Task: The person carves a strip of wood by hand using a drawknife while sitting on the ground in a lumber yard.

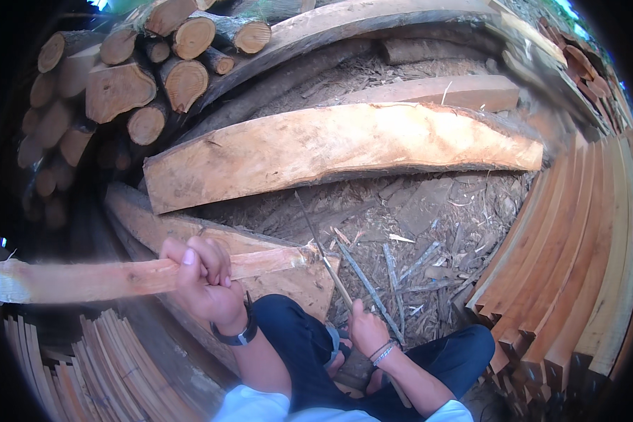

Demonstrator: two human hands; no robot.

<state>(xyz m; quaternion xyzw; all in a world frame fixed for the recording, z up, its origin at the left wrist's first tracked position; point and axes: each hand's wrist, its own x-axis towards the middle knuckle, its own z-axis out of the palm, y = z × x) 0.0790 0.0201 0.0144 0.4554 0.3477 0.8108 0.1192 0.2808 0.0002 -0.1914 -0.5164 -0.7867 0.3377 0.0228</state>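
My left hand, with a dark wristband below it, is closed around a pale wooden strip. The strip lies roughly level, reaching from the far left to a rough, chipped end by my knees. In my closed right hand is a long-handled knife, seen nearly edge-on. Its thin dark blade slants up and away to the left, crossing just at the strip's chipped end; whether it touches cannot be told. The light wooden handle runs back under my right forearm. Beneath the strip's right end lies a thick slab.
A large curved slab lies across the ground ahead. Cut logs are piled at the far left. Sawn boards are stacked at the right, thinner strips at the lower left. Chips and sticks litter the ground.
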